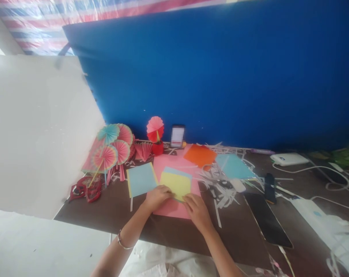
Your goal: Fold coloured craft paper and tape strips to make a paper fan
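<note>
A yellow sheet of paper (pixel 176 185) lies on a larger pink sheet (pixel 174 209), with light blue paper (pixel 178 171) showing along its top edge. At the yellow sheet's lower left corner is my left hand (pixel 159 197), fingers bent and closed on the edge. My right hand (pixel 196 209) holds the lower right corner, fingertips pressed together there. Both thumbs are mostly hidden. Just left of these sheets rests a light blue square (pixel 142 179) with yellow paper showing at its sides.
Pleated paper fans (pixel 105 157) stand at the left beside a red item (pixel 92 188). A fan in a red holder (pixel 157 148) stands at the back. Orange paper (pixel 200 154), white paper strips (pixel 225 192), a black phone (pixel 268 219) and cables lie rightward. A blue panel (pixel 220 77) rises behind.
</note>
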`<move>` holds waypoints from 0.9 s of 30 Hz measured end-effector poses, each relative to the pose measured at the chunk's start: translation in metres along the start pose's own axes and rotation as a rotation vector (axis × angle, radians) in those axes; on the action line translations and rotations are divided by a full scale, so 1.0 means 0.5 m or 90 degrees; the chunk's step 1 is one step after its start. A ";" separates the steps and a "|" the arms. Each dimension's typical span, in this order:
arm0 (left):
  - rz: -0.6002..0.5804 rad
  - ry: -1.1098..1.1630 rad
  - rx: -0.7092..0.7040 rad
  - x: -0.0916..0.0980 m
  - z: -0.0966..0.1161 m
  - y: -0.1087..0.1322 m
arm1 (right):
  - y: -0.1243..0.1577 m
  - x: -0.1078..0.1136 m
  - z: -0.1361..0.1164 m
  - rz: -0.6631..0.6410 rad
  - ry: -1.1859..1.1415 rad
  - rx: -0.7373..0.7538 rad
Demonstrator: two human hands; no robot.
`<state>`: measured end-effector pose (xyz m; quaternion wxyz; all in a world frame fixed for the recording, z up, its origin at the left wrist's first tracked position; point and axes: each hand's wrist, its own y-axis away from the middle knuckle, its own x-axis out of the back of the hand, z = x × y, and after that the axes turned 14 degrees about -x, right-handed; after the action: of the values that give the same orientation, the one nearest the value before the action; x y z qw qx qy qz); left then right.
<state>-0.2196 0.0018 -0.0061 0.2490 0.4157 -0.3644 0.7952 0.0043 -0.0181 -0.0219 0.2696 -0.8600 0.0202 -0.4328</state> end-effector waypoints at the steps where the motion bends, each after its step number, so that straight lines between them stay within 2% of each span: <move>1: 0.000 0.009 0.000 0.000 0.002 -0.001 | -0.001 0.000 0.000 -0.012 0.004 0.004; 8: 0.043 0.118 0.025 0.028 0.011 0.000 | -0.009 0.006 -0.003 -0.022 -0.007 -0.022; 16: 0.094 0.214 0.055 0.044 0.001 0.004 | -0.006 0.003 0.000 -0.030 -0.034 -0.057; 27: 0.122 0.269 0.069 0.036 -0.012 0.008 | -0.012 0.011 -0.003 -0.104 -0.072 -0.098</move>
<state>-0.2350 0.0057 0.0050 0.2206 0.2162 -0.2987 0.9030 0.0053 -0.0151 -0.0142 0.1674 -0.9000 -0.0318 -0.4011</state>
